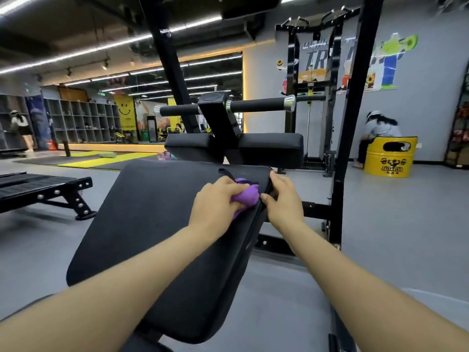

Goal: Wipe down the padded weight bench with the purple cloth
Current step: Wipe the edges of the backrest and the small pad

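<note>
The black padded bench stretches away from me, tilted, filling the middle of the view. My left hand grips the bunched purple cloth and holds it against the pad near its far right corner. My right hand curls over the pad's right edge just beside the cloth, fingers wrapped around the rim. Part of the cloth is hidden under my left palm.
Two black knee pads and foam roller handles stand beyond the bench. A black upright post rises on the right. A flat black bench sits left. A person sits on a yellow drum at the back right.
</note>
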### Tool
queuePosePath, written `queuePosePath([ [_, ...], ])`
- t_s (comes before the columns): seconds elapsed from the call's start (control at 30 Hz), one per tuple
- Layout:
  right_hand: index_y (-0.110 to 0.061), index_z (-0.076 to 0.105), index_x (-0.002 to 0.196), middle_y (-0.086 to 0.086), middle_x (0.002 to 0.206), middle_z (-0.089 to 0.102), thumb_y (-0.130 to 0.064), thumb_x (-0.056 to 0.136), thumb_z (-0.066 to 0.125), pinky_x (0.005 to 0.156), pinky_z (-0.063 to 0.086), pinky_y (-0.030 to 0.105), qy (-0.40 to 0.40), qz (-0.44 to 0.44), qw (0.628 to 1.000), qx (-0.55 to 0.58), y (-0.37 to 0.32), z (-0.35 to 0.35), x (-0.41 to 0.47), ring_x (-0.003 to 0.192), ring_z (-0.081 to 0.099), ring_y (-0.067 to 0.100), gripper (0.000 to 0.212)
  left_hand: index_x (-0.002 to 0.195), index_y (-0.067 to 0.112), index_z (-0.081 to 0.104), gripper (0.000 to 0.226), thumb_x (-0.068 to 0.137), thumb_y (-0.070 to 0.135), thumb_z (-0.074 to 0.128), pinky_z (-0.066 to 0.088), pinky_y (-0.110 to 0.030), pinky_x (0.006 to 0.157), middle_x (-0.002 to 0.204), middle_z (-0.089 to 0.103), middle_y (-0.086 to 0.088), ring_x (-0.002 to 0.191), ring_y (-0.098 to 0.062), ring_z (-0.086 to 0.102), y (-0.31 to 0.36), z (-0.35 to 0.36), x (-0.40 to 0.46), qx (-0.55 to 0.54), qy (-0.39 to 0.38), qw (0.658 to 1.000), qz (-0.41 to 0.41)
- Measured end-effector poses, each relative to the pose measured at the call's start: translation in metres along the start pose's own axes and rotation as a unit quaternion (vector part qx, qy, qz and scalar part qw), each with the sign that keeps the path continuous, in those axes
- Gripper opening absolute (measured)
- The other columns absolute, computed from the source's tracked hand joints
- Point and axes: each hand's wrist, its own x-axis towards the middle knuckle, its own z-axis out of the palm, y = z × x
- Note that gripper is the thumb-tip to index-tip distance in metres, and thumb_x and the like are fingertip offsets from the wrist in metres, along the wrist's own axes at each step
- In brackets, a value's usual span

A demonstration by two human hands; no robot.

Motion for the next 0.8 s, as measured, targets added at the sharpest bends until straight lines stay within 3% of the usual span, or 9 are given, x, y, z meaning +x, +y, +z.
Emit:
queuePosePath([
  [0.13,-0.018,0.037,0.145,-0.001,0.141,0.04,-0.005,0.092,0.056,0.106,0.029,0.021,0.0,0.003,1.0,0.02,0.001,0.002,0.0,0.127,0.044,0.016,0.058,0.118,0.036,0.063,0.031,0.088,0.029,0.06,0.041,-0.03,0.079,0.112,0.059,0.008,0.098,-0.024,0.055,-0.002,0.007,0.01,0.018,0.009,1.0,0.002],
  [0.33,-0.019,0.038,0.144,-0.002,0.139,0.041,-0.005,0.092,0.055,0.11,0.034,0.031,-0.01,0.012,0.998,0.057,0.001,-0.001,0.0,0.124,0.046,0.016,0.056,0.113,0.028,0.064,0.025,0.093,0.02,0.051,0.034,-0.032,0.072,0.111,0.057,-0.003,0.1,-0.03,0.052,0.016,0.034,0.086,0.059,0.045,0.995,-0.066],
  [0.53,-0.025,0.041,0.142,0.0,0.138,0.047,0.001,0.088,0.052,0.106,0.042,0.041,-0.009,0.054,0.994,0.093,-0.005,0.002,-0.007,0.124,0.049,0.02,0.061,0.12,0.036,0.061,0.031,0.091,0.028,0.056,0.037,-0.028,0.079,0.118,0.057,0.008,0.098,-0.025,0.053,0.012,0.003,-0.005,0.016,-0.015,1.0,0.023],
  [0.63,-0.017,0.039,0.143,0.004,0.14,0.047,0.006,0.087,0.051,0.108,0.039,0.035,-0.005,0.084,0.989,0.118,-0.005,0.007,-0.027,0.125,0.049,0.019,0.062,0.123,0.036,0.059,0.032,0.093,0.029,0.054,0.034,-0.025,0.076,0.122,0.056,0.011,0.093,-0.024,0.051,0.011,0.005,-0.03,0.029,-0.01,0.999,0.034],
  [0.8,-0.013,0.04,0.143,0.003,0.134,0.046,-0.001,0.087,0.061,0.102,0.039,0.026,0.004,0.076,0.993,0.093,0.003,0.011,-0.032,0.117,0.051,0.017,0.061,0.106,0.03,0.068,0.021,0.09,0.025,0.057,0.047,-0.039,0.079,0.107,0.06,0.002,0.093,-0.03,0.056,0.012,0.018,0.032,0.039,0.004,0.999,0.011],
])
